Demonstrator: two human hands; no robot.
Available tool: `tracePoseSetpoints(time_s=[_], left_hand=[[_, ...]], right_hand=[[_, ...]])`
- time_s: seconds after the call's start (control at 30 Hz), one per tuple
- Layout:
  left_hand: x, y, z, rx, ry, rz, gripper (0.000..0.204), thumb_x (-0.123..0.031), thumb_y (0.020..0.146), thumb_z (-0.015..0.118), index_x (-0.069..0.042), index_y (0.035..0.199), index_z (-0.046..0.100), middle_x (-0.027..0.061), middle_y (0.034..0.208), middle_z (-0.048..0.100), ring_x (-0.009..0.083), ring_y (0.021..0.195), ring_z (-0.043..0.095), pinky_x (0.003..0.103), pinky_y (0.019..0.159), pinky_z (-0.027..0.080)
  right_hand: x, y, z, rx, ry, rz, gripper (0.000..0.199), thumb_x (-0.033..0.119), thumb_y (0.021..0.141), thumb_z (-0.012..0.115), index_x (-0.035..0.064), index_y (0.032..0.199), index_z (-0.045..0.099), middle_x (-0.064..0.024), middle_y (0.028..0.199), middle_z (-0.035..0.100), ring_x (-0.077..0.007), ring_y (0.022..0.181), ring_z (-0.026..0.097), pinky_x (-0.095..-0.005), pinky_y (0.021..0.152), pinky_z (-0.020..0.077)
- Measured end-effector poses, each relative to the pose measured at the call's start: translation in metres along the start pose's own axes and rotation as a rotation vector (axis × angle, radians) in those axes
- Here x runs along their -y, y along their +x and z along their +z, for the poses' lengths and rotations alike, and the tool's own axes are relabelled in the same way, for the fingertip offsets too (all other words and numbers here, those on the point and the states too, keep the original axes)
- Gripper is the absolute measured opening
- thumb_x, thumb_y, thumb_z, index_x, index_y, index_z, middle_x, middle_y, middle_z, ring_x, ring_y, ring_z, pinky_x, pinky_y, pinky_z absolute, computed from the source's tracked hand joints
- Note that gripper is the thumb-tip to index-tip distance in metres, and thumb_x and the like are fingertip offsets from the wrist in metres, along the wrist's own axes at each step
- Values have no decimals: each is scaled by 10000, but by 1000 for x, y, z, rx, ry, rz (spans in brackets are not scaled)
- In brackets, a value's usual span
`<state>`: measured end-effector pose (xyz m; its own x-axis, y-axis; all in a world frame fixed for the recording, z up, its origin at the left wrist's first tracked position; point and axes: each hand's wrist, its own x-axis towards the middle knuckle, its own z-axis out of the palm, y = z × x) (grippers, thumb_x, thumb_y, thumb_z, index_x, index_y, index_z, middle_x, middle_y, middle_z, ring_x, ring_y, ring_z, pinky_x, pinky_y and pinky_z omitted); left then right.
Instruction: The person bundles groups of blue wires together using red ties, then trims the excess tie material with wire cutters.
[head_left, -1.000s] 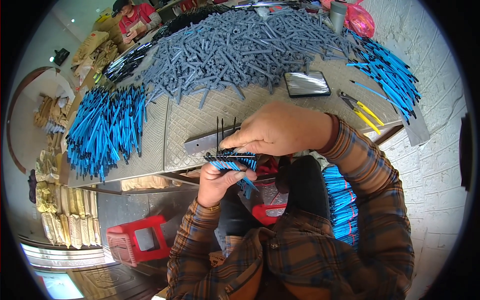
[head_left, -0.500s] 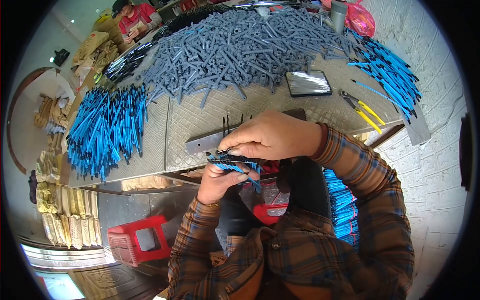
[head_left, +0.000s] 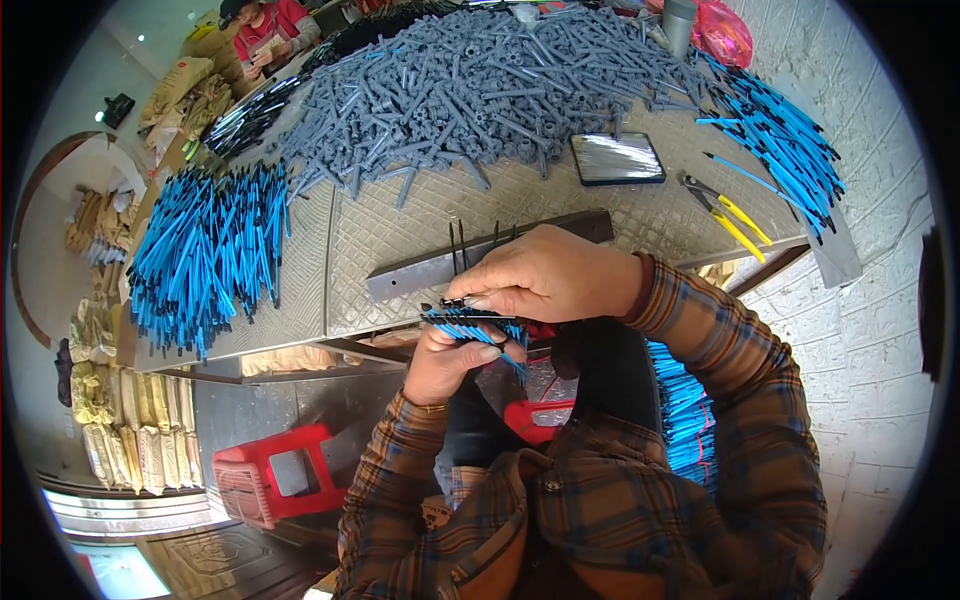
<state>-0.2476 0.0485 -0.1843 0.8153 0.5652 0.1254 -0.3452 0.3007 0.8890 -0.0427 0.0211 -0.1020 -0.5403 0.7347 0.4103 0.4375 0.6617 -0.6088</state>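
My left hand (head_left: pixel 438 368) is closed around a bunch of thin blue rods with black ends (head_left: pixel 470 330), held at the table's front edge. Just above it, my right hand (head_left: pixel 555 277) has thumb and forefinger pinched at the black ends of the bunch. Whatever small piece is between those fingertips is hidden. Behind my right hand lies a dark grey metal bar (head_left: pixel 400 282), set at a slant on the table, with a few thin black pins (head_left: pixel 459 245) standing up from it.
Grey plastic tubes (head_left: pixel 440 100) form a big heap at the back. Blue rods lie piled at left (head_left: pixel 205 250) and right (head_left: pixel 785 150). A shallow dark tray (head_left: pixel 618 160) of shiny thin pieces sits near yellow-handled pliers (head_left: pixel 735 222). A red stool (head_left: pixel 285 475) stands below; a co-worker (head_left: pixel 265 35) sits far left.
My left hand and the rod bunch have shifted slightly right. My right hand keeps its pinch at the black ends, almost in place. The view has tilted a little.
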Motion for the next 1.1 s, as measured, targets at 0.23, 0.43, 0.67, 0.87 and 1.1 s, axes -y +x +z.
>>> tracePoseSetpoints(time_s=[0.23,0.43,0.67,0.87,1.1], left_hand=[[0,3,-1,17,102,-64,231,-6,807,600,-13,1037,587,121,928,656,200,914,614,316,831,474],[-2,4,-1,26,156,-87,283,7,813,594,-8,1094,566,115,947,656,193,946,604,312,843,471],[-1,2,-4,39,226,-35,276,23,818,578,-3,1093,566,115,953,655,191,954,603,310,849,471],[2,1,-6,11,146,-63,260,20,815,584,0,1074,576,115,967,653,196,963,602,308,851,473],[-2,1,-4,-7,246,-60,242,22,801,611,-4,1041,599,67,956,647,160,945,590,287,835,468]], right_hand=[[-2,-2,10,-55,-78,20,244,201,843,556,96,1060,585,-112,828,622,-299,717,609,-363,603,473],[10,0,9,-74,-220,52,235,196,830,581,89,1039,593,-111,785,619,-292,665,608,-361,553,469],[10,3,11,-113,-200,69,235,187,832,572,118,1053,606,-109,758,608,-286,643,601,-356,541,458],[4,0,18,-188,-140,52,251,192,831,574,124,1069,608,-102,737,601,-278,623,593,-347,539,457],[12,3,18,-190,-316,16,244,202,806,598,136,1040,618,-76,711,592,-261,595,585,-344,504,451]])
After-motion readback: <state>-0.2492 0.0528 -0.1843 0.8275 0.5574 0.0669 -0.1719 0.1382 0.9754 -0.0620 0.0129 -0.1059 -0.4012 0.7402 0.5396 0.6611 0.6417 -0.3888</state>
